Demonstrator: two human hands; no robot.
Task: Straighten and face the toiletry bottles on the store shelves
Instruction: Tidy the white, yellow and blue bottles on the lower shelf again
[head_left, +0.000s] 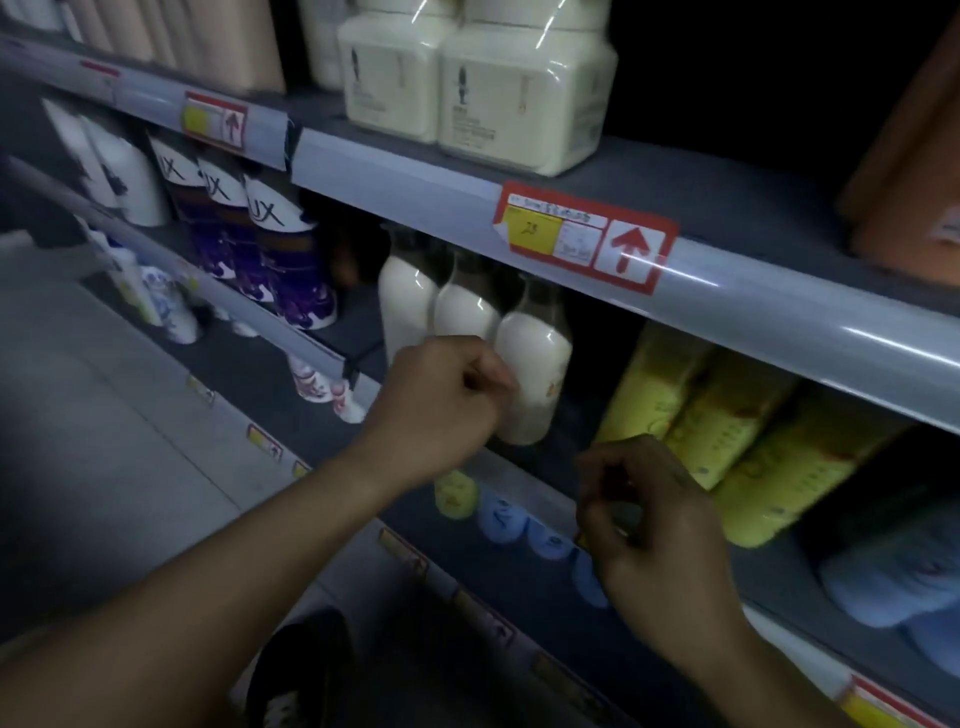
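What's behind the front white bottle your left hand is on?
Two more white bottles line up behind the front white bottle gripped by the left hand. Anything deeper is hidden in shadow under the shelf edge.

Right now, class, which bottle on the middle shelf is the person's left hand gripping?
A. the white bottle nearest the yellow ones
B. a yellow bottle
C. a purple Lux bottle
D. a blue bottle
A: the left hand curls against the side of the rightmost white bottle, while the yellow bottles stand untouched further right.
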